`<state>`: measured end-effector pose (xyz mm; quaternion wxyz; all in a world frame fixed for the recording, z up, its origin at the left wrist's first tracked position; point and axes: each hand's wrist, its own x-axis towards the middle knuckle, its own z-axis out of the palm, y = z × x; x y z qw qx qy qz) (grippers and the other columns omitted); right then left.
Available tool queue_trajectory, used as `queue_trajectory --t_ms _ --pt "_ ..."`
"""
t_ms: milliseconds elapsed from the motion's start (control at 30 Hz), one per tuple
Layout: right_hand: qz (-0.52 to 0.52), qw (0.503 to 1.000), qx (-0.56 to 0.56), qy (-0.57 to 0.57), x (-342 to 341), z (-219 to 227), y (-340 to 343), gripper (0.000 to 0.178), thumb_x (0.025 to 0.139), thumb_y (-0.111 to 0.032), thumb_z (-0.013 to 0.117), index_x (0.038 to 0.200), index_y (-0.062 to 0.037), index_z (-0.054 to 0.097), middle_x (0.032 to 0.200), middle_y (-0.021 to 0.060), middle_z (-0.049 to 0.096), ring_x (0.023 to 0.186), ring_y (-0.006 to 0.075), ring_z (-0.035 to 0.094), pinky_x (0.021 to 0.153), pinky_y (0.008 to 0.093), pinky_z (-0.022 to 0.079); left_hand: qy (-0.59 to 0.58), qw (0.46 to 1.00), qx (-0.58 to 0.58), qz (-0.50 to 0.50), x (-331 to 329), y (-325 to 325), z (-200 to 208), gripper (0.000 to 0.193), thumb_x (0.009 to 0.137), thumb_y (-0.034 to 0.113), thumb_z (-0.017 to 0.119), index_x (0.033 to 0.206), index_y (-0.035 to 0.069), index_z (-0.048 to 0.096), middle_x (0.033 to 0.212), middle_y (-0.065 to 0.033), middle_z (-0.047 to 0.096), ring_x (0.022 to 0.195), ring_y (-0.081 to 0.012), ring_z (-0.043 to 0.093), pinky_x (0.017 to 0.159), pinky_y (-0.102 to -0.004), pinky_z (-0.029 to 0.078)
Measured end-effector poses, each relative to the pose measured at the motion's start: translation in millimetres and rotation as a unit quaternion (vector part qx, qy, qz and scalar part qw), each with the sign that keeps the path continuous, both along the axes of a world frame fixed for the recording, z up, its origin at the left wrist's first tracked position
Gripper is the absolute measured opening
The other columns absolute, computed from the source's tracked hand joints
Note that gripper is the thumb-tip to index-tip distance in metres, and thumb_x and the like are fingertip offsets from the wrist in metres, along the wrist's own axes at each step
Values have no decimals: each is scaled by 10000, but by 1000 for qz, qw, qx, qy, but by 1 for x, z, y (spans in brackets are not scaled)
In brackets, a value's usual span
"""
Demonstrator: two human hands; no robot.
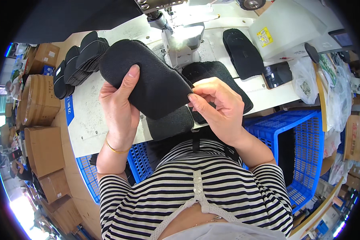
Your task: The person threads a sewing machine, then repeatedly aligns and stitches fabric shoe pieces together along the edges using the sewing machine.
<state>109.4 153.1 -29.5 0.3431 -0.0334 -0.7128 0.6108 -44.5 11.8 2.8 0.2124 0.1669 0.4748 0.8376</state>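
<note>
Black insole (148,80) (fuzzy, oval) held in both hands.

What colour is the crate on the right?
Blue crate, clearest in the head view.

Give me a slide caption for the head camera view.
Both hands, left and right, hold a black fabric insole before a sewing machine.

Brown cardboard boxes (40,100) stack at left; a yellow label (264,37) marks the white machine housing (284,28).
</note>
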Motion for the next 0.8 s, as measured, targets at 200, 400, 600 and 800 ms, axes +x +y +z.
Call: queue_trajectory --t_ms 200,400,600,800 --pt "-5 996 -86 -9 -5 5 -3 179 892 83 634 1067 63 605 965 114 631 802 144 670 705 251 587 9 1000 0 24 -4 11 2 198 867 -14 712 1063 2 684 1033 -96 712 927 -164 685 849 -286 558" --pt "41 976 -197 -80 -23 20 15 252 927 -17 613 1149 91 564 860 128 692 715 139 695 614 240 573 65 995 -73 24 -33 34 14 196 848 -1 736 1034 -34 684 990 -83 711 867 -142 670 798 -259 539" --pt "88 964 -237 -83 -51 34 33 182 932 -53 573 1019 101 617 843 194 717 655 189 712 577 258 572 73 987 -129 -58 -76 59 36 199 811 -22 756 998 -35 687 955 -78 705 827 -145 658 767 -274 529" --pt "91 962 -255 -40 -55 32 31 172 939 -58 572 1007 93 618 857 205 718 651 198 711 573 266 577 141 973 -182 -31 -89 69 43 220 772 -57 769 956 -5 662 903 -60 673 838 -164 644 766 -298 534"
